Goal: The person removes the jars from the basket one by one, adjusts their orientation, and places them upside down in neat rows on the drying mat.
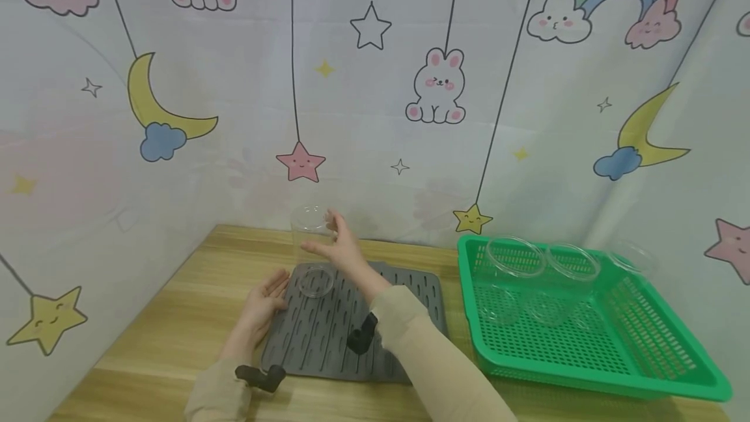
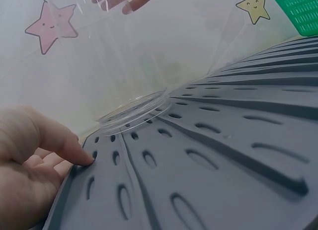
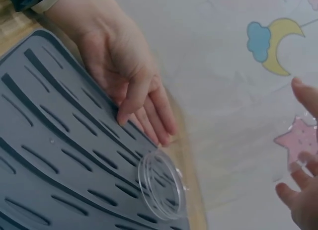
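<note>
A tall clear plastic cup [image 1: 309,229] stands upright at the far left part of a grey ribbed drying mat [image 1: 336,350]. Its round base [image 3: 161,185] rests on the mat's slotted surface. My right hand [image 1: 342,247] is at the cup's upper right side, thumb and fingers spread apart around it. By the mat's left edge lies my left hand [image 1: 262,305]; its thumb [image 2: 74,148] touches that edge while the other fingers extend outside it, as the right wrist view shows.
To the right, a green plastic basket [image 1: 483,353] holds three clear cups, among them one cup [image 1: 515,259] at its left side. Mat and basket share a wooden table [image 1: 170,324]. A white curtain [image 1: 246,77] with cartoon prints hangs behind.
</note>
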The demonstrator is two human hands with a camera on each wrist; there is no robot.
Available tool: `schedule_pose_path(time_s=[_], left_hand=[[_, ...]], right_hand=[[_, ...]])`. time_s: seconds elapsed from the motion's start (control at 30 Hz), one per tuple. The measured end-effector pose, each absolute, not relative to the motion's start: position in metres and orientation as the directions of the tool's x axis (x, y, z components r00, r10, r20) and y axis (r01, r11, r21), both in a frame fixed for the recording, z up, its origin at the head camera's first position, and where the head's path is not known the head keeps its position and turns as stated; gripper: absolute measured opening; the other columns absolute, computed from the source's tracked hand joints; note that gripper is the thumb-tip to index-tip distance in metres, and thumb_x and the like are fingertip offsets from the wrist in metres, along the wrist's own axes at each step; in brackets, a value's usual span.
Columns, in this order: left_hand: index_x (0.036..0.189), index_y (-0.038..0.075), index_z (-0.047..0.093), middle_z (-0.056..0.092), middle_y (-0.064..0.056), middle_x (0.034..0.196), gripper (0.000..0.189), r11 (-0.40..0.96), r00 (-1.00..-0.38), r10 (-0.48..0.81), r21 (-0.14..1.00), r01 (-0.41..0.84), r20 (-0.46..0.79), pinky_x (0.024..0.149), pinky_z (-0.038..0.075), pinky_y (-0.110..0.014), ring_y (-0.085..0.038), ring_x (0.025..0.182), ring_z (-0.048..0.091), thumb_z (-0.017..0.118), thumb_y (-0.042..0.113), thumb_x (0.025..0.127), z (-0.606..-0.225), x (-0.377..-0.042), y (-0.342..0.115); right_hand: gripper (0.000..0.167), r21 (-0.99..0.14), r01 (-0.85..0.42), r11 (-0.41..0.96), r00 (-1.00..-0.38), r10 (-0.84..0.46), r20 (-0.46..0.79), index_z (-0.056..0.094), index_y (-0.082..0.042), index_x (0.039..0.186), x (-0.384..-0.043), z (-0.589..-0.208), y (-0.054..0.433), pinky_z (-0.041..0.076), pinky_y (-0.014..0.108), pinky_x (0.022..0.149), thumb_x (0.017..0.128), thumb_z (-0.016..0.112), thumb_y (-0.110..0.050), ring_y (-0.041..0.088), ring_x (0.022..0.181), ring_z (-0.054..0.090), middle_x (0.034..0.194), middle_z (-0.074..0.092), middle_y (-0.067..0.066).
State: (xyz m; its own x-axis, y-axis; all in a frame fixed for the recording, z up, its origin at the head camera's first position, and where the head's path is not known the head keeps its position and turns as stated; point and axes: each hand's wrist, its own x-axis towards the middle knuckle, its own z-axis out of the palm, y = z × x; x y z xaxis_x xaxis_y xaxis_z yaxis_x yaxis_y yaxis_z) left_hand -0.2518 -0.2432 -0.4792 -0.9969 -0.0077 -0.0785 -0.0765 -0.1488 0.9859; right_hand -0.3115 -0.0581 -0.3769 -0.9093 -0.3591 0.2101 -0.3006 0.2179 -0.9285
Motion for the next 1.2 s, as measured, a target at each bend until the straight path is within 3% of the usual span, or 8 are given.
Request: schedule_pose_path(time_s=[0.6,0.9,1.2], left_hand=[[0.154,-0.006,0.006,0.008,-0.027,0.161,0.084,-0.137,-0.998,0.010,0.988,-0.071,-0.070,0.123,0.018,-0.043,-0.038,0.150,0.012,0.037,-0.025,0.077,-0.481,-0.253,-0.242],[0.154,-0.006,0.005,0.008,-0.025,0.162,0.085,-0.112,-0.998,0.016,0.992,-0.065,-0.064,0.123,0.016,-0.041,-0.036,0.151,0.012,0.037,-0.025,0.077,-0.482,-0.255,-0.245],[0.154,-0.005,0.003,0.006,-0.025,0.162,0.086,-0.107,-0.996,0.030,0.991,-0.085,-0.082,0.123,0.014,-0.042,-0.036,0.151,0.010,0.036,-0.025,0.077,-0.482,-0.258,-0.244]], right_hand=[[0.104,-0.916,-0.310,0.254,-0.907,-0.369,0.204,0.009,-0.019,0.158,-0.306,-0.370,-0.048,0.032,0.055,0.116,0.082,0.079,-0.025,0.027,0.148,0.026,0.163,0.022,0.005],[0.115,-0.891,-0.371,0.262,-0.913,-0.276,0.299,0.012,-0.023,0.158,-0.290,-0.344,-0.025,0.032,0.053,0.116,0.072,0.088,-0.026,0.021,0.148,0.027,0.162,0.025,-0.003],[0.111,-0.848,-0.433,0.306,-0.893,-0.270,0.359,0.013,-0.020,0.158,-0.269,-0.308,0.025,0.029,0.055,0.118,0.074,0.086,-0.022,0.022,0.148,0.025,0.162,0.025,-0.001]])
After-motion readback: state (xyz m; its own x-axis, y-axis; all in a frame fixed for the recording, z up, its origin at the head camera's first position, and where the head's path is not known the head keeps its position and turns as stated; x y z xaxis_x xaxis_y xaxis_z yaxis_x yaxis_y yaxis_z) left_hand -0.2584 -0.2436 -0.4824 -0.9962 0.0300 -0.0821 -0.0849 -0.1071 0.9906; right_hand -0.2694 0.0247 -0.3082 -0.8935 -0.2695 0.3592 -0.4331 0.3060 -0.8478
